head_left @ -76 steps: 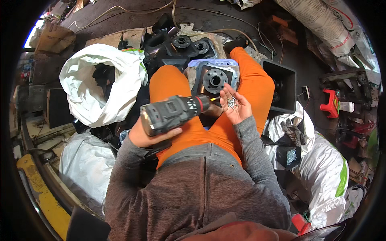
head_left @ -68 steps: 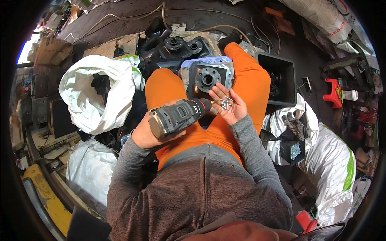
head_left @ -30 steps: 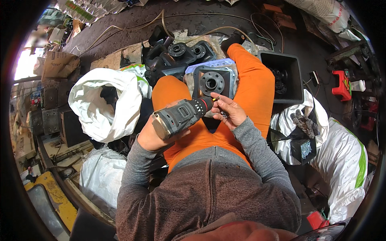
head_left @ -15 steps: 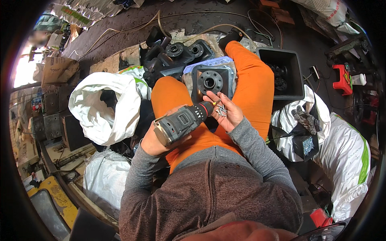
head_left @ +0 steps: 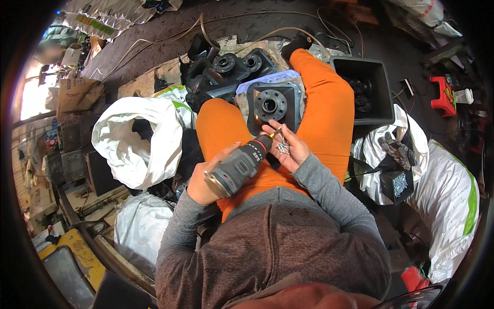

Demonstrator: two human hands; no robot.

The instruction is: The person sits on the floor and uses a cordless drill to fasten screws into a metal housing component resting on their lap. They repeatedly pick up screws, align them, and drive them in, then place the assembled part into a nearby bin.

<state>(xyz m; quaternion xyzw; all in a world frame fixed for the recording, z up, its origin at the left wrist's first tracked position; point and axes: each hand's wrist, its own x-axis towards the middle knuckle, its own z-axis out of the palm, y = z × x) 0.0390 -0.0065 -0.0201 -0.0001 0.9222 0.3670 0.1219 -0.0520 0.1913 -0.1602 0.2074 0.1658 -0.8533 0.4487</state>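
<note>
My left hand [head_left: 200, 185] is wrapped round a dark cordless drill [head_left: 237, 170], whose front end points up and right toward my other hand. Several silvery screws [head_left: 282, 148] lie in the palm of my right hand [head_left: 295, 154]. Thumb and fingers of that hand close together at the yellow tip of the drill; a screw seems to be pinched there, though it is small. Just beyond my hands, between my knees, sits a black square housing [head_left: 271, 104] with a round, holed flange. None of the fingers clearly touches it.
More black housings [head_left: 226, 64] are heaped behind my left knee. A black bin [head_left: 383, 95] stands by my right leg. Beside it hangs a small black box of screws [head_left: 400, 185] near a glove [head_left: 396, 152]. An open white sack [head_left: 123, 147] is at left. Hoses cross the floor.
The drill has tilted and rolled a little in my left hand. My right fingers have drawn closer together at its tip. The whole scene has shifted slightly right.
</note>
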